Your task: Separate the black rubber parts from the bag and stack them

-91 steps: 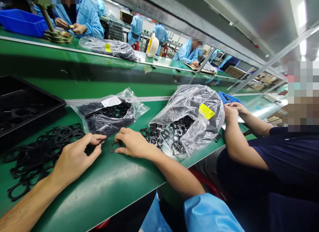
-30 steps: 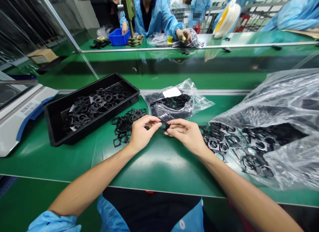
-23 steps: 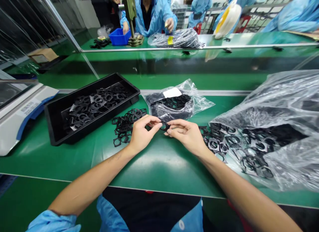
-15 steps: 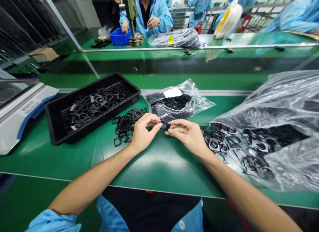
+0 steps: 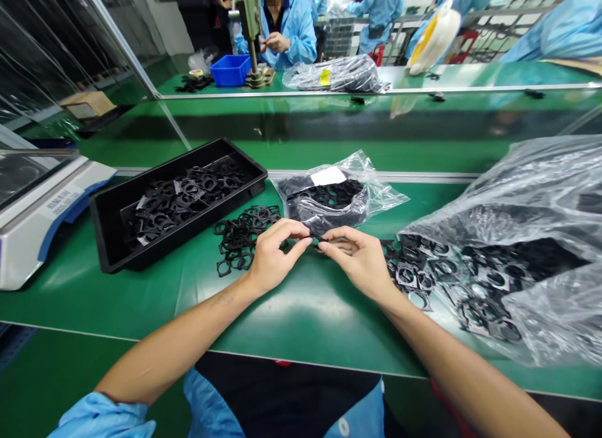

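Between my fingertips is a small black plastic ring-shaped part (image 5: 316, 238), seen nearly edge-on. My left hand (image 5: 278, 253) pinches its left end between thumb and fingers. Its right end is in the closed fingertips of my right hand (image 5: 360, 259). Left of my left hand lies a loose pile of black ring parts (image 5: 237, 240) on the green table (image 5: 301, 325). More ring parts (image 5: 408, 272), some with a light grey face, lie just right of my right hand. Behind both hands rests a clear plastic bag (image 5: 324, 196) of black parts with a white label.
A black tray (image 5: 106, 237) of similar parts stands at the left, beside a white and blue weighing scale (image 5: 51, 218). A large clear bag (image 5: 531, 199) spills parts on the right. Across a partition, a co-worker (image 5: 291, 36) sits behind a hand press (image 5: 251, 39) and blue bin (image 5: 229, 71).
The ring part in my fingers has tilted from showing its opening to nearly edge-on. Across the table, the co-worker has brought both hands together, away from the blue bin.
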The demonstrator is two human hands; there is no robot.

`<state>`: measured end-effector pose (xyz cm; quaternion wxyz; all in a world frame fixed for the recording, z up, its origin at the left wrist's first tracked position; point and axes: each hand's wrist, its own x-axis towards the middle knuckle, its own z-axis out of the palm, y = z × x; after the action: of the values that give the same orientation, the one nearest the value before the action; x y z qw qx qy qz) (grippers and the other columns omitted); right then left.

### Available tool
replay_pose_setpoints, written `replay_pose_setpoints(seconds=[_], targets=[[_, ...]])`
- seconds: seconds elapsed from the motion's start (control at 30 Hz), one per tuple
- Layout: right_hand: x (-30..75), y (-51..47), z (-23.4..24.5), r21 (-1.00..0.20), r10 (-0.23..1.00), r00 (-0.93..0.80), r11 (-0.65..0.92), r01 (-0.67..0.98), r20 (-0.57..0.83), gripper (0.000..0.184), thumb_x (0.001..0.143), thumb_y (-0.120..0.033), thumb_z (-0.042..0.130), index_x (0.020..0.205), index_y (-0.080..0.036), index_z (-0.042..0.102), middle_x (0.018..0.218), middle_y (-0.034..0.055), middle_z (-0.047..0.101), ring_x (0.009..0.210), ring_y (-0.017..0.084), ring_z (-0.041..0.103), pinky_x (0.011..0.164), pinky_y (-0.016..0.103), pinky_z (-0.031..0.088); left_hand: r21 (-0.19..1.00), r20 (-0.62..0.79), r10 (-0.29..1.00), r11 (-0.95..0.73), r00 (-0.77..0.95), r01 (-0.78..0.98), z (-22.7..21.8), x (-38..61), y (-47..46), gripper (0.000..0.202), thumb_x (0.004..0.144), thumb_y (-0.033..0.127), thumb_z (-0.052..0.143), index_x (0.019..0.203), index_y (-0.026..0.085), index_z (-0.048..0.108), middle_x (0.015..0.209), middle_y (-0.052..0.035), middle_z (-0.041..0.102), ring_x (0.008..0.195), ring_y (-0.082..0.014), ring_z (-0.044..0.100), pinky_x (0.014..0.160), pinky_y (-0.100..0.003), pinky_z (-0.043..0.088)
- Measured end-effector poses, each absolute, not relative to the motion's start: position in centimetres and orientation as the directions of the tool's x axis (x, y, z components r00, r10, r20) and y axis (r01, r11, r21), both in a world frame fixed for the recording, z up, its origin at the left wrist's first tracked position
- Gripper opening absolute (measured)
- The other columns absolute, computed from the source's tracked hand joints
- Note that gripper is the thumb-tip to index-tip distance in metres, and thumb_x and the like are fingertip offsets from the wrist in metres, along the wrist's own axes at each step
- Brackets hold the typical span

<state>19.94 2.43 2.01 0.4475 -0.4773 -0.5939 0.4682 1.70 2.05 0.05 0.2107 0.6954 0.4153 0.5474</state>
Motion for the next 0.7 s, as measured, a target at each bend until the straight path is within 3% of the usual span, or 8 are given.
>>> replay_pose_setpoints(seconds=[0.23,0.47,0.7], targets=[[20.04,2.32,1.98,-0.93,0.957,-0.143,0.281,0.236,0.253,0.023,0.079,-0.042,0.076,0.084,-0.02,0.072,0.086,0.0047,0.076,0.076,0.021,0.073,0.075,0.034,0.062,0.715,0.632,0.774,-0.607,0.052,0.347,0.05,1.68,2.12,0.003,0.088,0.019,0.066,0.086,0.018,0.064,0.089,-0.0045,0.07,0.086,-0.0152,0.067,0.08,-0.027,0.054],[20.05,2.32,1.93,-0.913,0.945,-0.149,0.32,0.252,0.29,0.02,0.081,-0.04,0.074,0.084,-0.021,0.071,0.087,0.0043,0.076,0.076,0.021,0.073,0.074,0.033,0.062,0.702,0.642,0.764,-0.618,0.061,0.354,0.19,1.65,2.16,0.006,0.09,0.021,0.064,0.086,0.018,0.065,0.088,-0.0042,0.07,0.084,-0.0148,0.066,0.079,-0.027,0.053],[19.95,2.16,2.0,-0.911,0.946,-0.136,0.321,0.258,0.295,0.016,0.081,-0.036,0.074,0.083,-0.021,0.07,0.087,0.0041,0.075,0.076,0.02,0.072,0.075,0.033,0.062,0.789,0.55,0.834,-0.536,0.041,0.3,-0.16,1.52,2.27,0.007,0.09,0.024,0.066,0.09,0.018,0.065,0.087,-0.0033,0.069,0.082,-0.0145,0.065,0.079,-0.027,0.052]])
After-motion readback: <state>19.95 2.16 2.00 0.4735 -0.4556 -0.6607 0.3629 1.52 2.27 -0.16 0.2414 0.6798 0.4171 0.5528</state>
